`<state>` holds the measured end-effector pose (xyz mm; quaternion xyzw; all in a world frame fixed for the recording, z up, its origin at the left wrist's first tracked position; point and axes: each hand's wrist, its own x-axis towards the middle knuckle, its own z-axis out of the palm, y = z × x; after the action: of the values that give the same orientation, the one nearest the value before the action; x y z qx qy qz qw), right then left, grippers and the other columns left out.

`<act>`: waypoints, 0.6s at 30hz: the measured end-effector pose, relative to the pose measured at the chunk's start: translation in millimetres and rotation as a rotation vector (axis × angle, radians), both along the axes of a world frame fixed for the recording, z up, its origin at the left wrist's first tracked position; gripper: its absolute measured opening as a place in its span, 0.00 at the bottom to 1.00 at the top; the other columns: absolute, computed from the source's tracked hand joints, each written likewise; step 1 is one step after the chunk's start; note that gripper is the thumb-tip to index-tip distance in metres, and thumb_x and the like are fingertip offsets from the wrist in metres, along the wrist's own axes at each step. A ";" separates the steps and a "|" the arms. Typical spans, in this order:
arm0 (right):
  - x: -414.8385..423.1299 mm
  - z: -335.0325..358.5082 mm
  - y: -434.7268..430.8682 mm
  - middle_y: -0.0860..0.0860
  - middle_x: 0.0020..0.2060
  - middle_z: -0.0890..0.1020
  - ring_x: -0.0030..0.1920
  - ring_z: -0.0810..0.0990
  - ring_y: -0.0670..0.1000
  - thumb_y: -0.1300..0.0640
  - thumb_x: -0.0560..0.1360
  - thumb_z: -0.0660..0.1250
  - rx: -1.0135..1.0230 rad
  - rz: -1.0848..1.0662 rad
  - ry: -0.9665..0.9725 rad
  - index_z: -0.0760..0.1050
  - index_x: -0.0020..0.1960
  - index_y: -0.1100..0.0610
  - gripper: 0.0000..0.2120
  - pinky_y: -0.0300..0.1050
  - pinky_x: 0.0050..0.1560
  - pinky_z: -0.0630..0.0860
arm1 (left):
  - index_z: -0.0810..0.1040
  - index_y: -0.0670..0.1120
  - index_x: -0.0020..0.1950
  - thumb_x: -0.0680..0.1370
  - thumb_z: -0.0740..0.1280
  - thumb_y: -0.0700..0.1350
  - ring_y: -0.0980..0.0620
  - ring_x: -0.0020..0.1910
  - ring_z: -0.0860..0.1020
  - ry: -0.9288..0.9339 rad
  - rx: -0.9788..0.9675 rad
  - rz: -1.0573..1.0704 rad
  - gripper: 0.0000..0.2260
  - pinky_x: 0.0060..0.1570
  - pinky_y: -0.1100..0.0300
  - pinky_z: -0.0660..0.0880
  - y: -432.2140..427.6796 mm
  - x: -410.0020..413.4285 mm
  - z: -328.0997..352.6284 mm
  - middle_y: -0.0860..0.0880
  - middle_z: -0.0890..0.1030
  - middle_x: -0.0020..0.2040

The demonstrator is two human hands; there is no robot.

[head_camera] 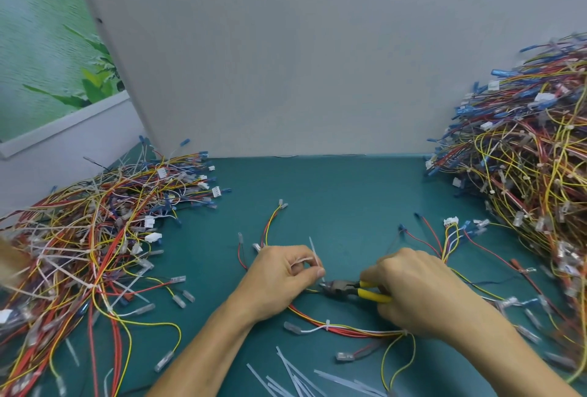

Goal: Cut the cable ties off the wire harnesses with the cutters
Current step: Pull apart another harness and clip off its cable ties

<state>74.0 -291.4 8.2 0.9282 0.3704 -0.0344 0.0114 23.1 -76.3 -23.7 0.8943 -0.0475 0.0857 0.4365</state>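
A wire harness (346,329) of red, yellow and white wires lies across the middle of the green table, with white cable ties on it. My left hand (279,276) pinches a white cable tie (315,253) whose tail sticks up past my fingers. My right hand (416,288) grips the yellow handles of the cutters (352,291). The dark jaws of the cutters point left and sit right at the tie by my left fingertips.
A pile of harnesses (95,238) covers the left of the table, and a taller heap of harnesses (524,155) rises on the right. Several cut tie strips (301,377) lie near the front edge. A grey panel (286,63) stands behind.
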 end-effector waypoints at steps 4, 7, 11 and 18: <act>9.1 2.8 -10.0 0.49 0.43 0.79 0.50 0.77 0.57 0.50 0.71 0.61 0.188 -0.129 0.021 0.68 0.45 0.48 0.05 0.47 0.42 0.71 | 0.72 0.51 0.38 0.78 0.64 0.44 0.56 0.27 0.61 -0.103 0.054 0.037 0.09 0.30 0.65 0.61 -5.6 -9.5 18.7 0.55 0.64 0.25; 19.0 3.0 -19.8 0.49 0.38 0.76 0.45 0.76 0.59 0.50 0.73 0.61 0.312 -0.280 0.023 0.66 0.43 0.51 0.05 0.49 0.43 0.73 | 0.67 0.45 0.37 0.77 0.55 0.46 0.56 0.30 0.64 -0.123 0.186 -0.027 0.10 0.34 0.59 0.65 -12.3 -25.0 34.3 0.54 0.67 0.29; 29.0 -2.1 -29.9 0.53 0.42 0.74 0.43 0.71 0.59 0.51 0.76 0.58 0.325 -0.525 -0.006 0.61 0.43 0.53 0.08 0.49 0.40 0.67 | 0.66 0.46 0.40 0.77 0.52 0.48 0.49 0.38 0.69 0.046 0.471 -0.197 0.09 0.42 0.50 0.69 -29.0 -49.2 46.7 0.51 0.71 0.36; 32.3 -13.0 -33.7 0.58 0.57 0.78 0.58 0.77 0.62 0.43 0.79 0.58 0.167 -0.715 -0.049 0.66 0.55 0.57 0.17 0.50 0.44 0.64 | 0.72 0.53 0.54 0.77 0.60 0.50 0.51 0.55 0.71 0.291 0.735 -0.368 0.07 0.49 0.60 0.65 -41.1 -74.4 44.3 0.53 0.72 0.54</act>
<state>106.3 -325.1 -4.8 0.9973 0.0239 0.0161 -0.0683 -51.3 -117.4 20.6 0.9697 -0.1714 -0.1427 0.0995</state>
